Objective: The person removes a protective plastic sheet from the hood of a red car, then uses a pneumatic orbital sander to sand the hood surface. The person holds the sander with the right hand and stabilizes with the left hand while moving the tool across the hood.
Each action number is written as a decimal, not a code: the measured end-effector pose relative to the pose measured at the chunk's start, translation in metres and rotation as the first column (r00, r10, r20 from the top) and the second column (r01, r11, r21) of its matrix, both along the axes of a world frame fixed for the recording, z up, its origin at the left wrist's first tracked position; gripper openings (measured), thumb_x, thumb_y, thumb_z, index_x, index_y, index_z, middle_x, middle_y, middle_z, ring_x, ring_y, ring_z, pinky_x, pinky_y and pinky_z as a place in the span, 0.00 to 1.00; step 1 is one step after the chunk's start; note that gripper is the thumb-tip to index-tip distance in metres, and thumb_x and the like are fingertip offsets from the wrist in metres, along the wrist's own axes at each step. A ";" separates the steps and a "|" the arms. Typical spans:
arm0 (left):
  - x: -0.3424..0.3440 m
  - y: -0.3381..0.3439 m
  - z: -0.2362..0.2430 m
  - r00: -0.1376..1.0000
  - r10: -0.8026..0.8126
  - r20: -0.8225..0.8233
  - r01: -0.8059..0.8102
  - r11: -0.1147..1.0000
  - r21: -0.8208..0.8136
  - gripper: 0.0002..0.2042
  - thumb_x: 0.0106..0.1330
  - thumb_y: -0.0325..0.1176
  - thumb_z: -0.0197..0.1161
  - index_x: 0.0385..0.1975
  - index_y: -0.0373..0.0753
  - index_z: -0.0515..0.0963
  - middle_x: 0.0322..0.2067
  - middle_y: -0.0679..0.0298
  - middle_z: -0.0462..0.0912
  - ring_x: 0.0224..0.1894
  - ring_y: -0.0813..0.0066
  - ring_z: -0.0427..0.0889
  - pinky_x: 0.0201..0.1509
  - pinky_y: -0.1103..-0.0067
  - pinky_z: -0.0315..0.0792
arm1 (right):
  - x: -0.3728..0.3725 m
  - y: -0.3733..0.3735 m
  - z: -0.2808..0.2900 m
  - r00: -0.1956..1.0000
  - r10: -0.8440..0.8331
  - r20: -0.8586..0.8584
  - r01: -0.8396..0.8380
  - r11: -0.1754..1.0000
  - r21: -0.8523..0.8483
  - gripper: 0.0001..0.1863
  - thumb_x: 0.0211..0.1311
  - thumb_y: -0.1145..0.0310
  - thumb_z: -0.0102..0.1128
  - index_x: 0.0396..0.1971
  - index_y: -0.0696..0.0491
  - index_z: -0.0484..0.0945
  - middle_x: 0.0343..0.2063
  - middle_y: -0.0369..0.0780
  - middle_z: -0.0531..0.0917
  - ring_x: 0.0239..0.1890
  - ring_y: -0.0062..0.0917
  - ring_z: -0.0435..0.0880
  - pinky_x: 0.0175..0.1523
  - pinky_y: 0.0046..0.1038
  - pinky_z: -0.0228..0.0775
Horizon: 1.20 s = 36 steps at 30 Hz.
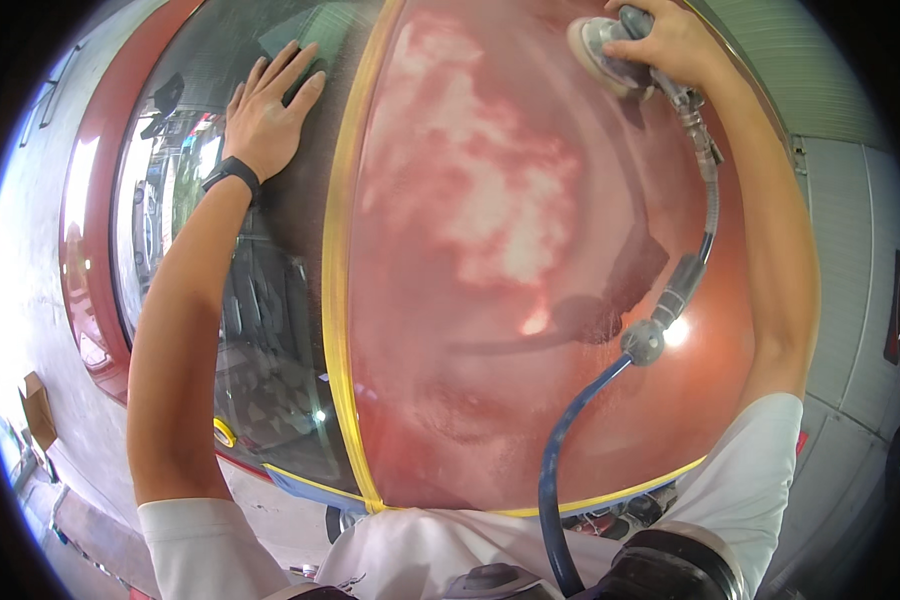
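My left hand [267, 125] lies flat with fingers spread on the dark car window glass [270, 370], a black band around its wrist. At the far right, my right hand [675, 45] grips a round air sander [620, 55]. Its pad is against the red car panel [470, 400], which looks dull and hazy with pale cloudy reflections. From the sander a hose with metal fittings runs to a dark ball-shaped coupling [642, 342]. A blue air hose [550, 470] continues toward my body. Yellow masking tape [338, 270] follows the border between glass and panel.
A yellow tape roll [224, 432] rests near the lower edge of the glass. More yellow tape [610, 497] edges the panel close to my body. Beyond the glass is a glossy red strip of bodywork [85, 230]. A brown cardboard box [38, 410] stands at far left.
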<state>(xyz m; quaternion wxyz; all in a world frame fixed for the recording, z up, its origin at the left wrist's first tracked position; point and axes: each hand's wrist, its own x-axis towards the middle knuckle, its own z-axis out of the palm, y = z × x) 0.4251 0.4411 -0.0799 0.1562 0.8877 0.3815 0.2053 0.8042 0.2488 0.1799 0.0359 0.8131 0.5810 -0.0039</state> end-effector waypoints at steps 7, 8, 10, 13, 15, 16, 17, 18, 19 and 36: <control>-0.001 0.001 -0.004 1.000 -0.017 0.025 0.017 1.000 0.019 0.30 0.86 0.64 0.49 0.85 0.69 0.67 0.87 0.72 0.63 0.90 0.56 0.55 0.93 0.54 0.46 | -0.114 -0.043 -0.018 0.939 0.312 -0.142 -0.318 0.948 -0.022 0.30 0.56 0.62 0.82 0.61 0.49 0.87 0.47 0.50 0.92 0.48 0.49 0.91 0.58 0.44 0.84; -0.001 0.002 -0.004 1.000 -0.022 0.020 0.022 0.999 0.024 0.30 0.86 0.64 0.49 0.85 0.69 0.67 0.87 0.72 0.63 0.90 0.56 0.55 0.93 0.54 0.46 | -0.123 -0.049 -0.019 0.944 0.310 -0.114 -0.318 0.946 -0.061 0.30 0.56 0.62 0.82 0.61 0.49 0.87 0.46 0.49 0.92 0.48 0.50 0.91 0.58 0.44 0.84; -0.001 0.002 -0.004 1.000 -0.021 0.017 0.020 0.999 0.034 0.31 0.86 0.64 0.49 0.85 0.69 0.67 0.87 0.72 0.63 0.90 0.56 0.55 0.93 0.54 0.46 | -0.125 -0.047 -0.021 0.927 0.362 -0.101 -0.364 0.931 -0.006 0.30 0.56 0.62 0.82 0.61 0.49 0.88 0.46 0.49 0.92 0.47 0.50 0.91 0.58 0.43 0.84; 0.000 -0.001 -0.002 1.000 -0.013 0.017 0.012 0.999 0.037 0.31 0.86 0.64 0.49 0.85 0.69 0.67 0.88 0.72 0.63 0.90 0.56 0.55 0.93 0.54 0.46 | -0.094 -0.022 -0.017 0.942 0.282 -0.182 -0.282 0.959 0.027 0.30 0.55 0.62 0.83 0.60 0.48 0.88 0.46 0.49 0.92 0.47 0.49 0.91 0.57 0.42 0.84; -0.001 -0.003 0.000 1.000 0.003 -0.009 -0.003 1.000 0.023 0.31 0.86 0.64 0.48 0.85 0.69 0.68 0.88 0.71 0.63 0.90 0.55 0.55 0.93 0.54 0.46 | -0.059 0.002 -0.009 0.981 0.143 -0.133 -0.146 0.989 -0.016 0.32 0.52 0.57 0.84 0.59 0.49 0.89 0.47 0.50 0.93 0.50 0.47 0.93 0.60 0.41 0.85; -0.001 -0.004 0.001 1.000 0.000 -0.005 0.000 1.000 0.024 0.31 0.86 0.64 0.48 0.85 0.69 0.68 0.87 0.71 0.63 0.90 0.55 0.55 0.93 0.55 0.46 | -0.042 0.012 -0.004 0.998 0.056 -0.035 -0.058 0.997 -0.051 0.34 0.50 0.52 0.86 0.57 0.50 0.90 0.49 0.52 0.94 0.54 0.45 0.94 0.62 0.42 0.86; -0.002 -0.005 0.002 1.000 0.001 -0.007 -0.001 1.000 0.027 0.30 0.86 0.64 0.48 0.85 0.69 0.68 0.87 0.71 0.63 0.90 0.55 0.55 0.93 0.55 0.45 | -0.029 0.020 -0.004 0.999 0.030 -0.032 -0.031 0.999 -0.039 0.34 0.50 0.51 0.86 0.57 0.50 0.90 0.49 0.52 0.94 0.54 0.45 0.94 0.62 0.42 0.86; -0.001 -0.006 0.002 1.000 0.002 -0.006 -0.002 1.000 0.027 0.30 0.86 0.64 0.48 0.85 0.69 0.68 0.87 0.71 0.63 0.90 0.55 0.55 0.93 0.55 0.45 | -0.017 0.027 -0.003 1.000 0.004 -0.026 -0.005 1.000 -0.030 0.34 0.49 0.51 0.86 0.57 0.50 0.90 0.49 0.52 0.94 0.54 0.45 0.94 0.62 0.42 0.86; -0.002 -0.007 0.003 1.000 -0.004 0.011 0.003 1.000 0.014 0.30 0.86 0.64 0.48 0.85 0.69 0.68 0.87 0.71 0.63 0.90 0.55 0.55 0.94 0.55 0.45 | -0.009 0.032 -0.003 1.000 -0.021 -0.020 0.021 0.999 -0.024 0.34 0.49 0.50 0.86 0.57 0.50 0.90 0.49 0.52 0.94 0.54 0.45 0.94 0.62 0.41 0.86; -0.001 -0.010 0.019 1.000 0.000 0.022 0.001 1.000 -0.006 0.31 0.84 0.60 0.55 0.83 0.61 0.72 0.86 0.67 0.67 0.88 0.49 0.59 0.91 0.50 0.49 | -0.022 0.051 -0.018 0.993 0.067 -0.102 -0.067 0.998 0.006 0.34 0.52 0.55 0.85 0.62 0.46 0.88 0.49 0.51 0.93 0.52 0.48 0.93 0.61 0.44 0.85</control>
